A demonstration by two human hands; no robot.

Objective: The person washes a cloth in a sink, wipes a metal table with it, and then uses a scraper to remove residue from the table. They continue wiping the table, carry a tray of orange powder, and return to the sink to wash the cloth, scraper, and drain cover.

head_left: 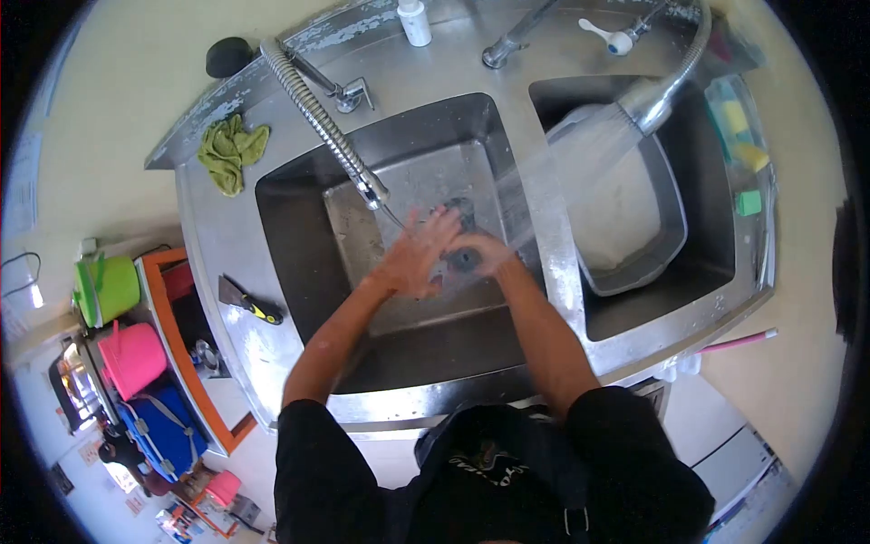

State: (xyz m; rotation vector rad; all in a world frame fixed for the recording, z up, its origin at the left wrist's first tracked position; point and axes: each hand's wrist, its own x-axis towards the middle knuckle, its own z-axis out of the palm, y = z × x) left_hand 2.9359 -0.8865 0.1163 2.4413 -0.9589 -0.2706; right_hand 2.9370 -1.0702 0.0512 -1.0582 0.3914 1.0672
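My left hand (415, 258) is stretched out over the left sink basin (381, 349), its fingers apart. Close beside it, my right hand (486, 251) curves inward, its fingertips at the edge of the left hand. I see no object in either hand. A dark round drain fitting (464, 260) shows between and below the hands. Just above the left hand, a coiled metal tap spout (370, 189) lets down a thin stream of water. From the right, a spray head (645, 107) sends a wide fan of water across the divider onto the hands.
A grey tub (672, 208) with whitish contents stands in the right basin (716, 245). A green cloth (232, 152) and a scraper (249, 299) lie on the left ledge. A white bottle (414, 23) stands at the back, and sponges (741, 136) sit in a holder at right.
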